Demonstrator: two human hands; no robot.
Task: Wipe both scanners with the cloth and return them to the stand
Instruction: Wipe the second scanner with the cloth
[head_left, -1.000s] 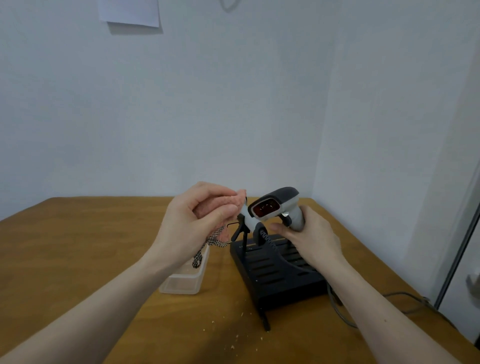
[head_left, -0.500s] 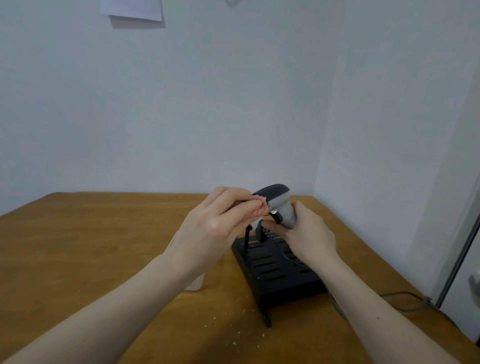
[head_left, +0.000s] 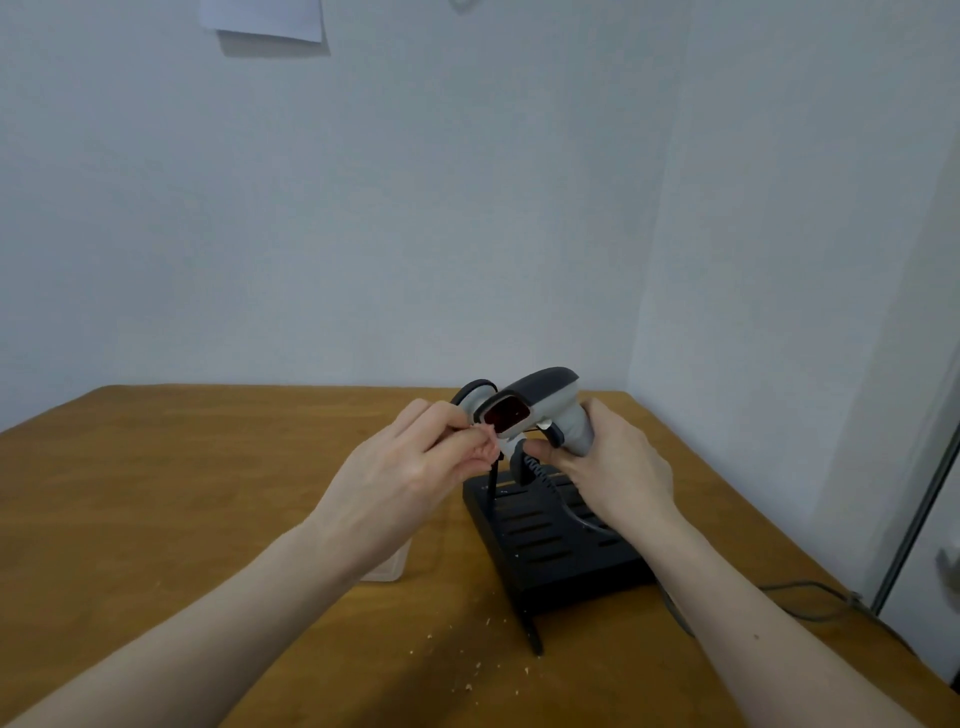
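My right hand (head_left: 610, 467) grips the handle of a grey and black scanner (head_left: 540, 402), held above the black stand (head_left: 550, 540) with its red window facing left. My left hand (head_left: 415, 473) pinches a small pink cloth (head_left: 488, 439), mostly hidden by the fingers, right at the lower edge of the scanner's window. A second scanner (head_left: 475, 402) sits on the stand behind the first; only its head shows. A coiled cable (head_left: 535, 467) hangs from the held scanner.
A clear plastic container (head_left: 387, 569) stands on the wooden table (head_left: 156, 493), mostly hidden behind my left wrist. Crumbs (head_left: 467, 670) lie in front of the stand. A grey cable (head_left: 810, 597) runs off the table's right edge. White walls close in behind and to the right.
The scanner's red window, covered by the cloth half a second ago, shows again. My left hand has slid down and left with the cloth bunched smaller in its fingers.
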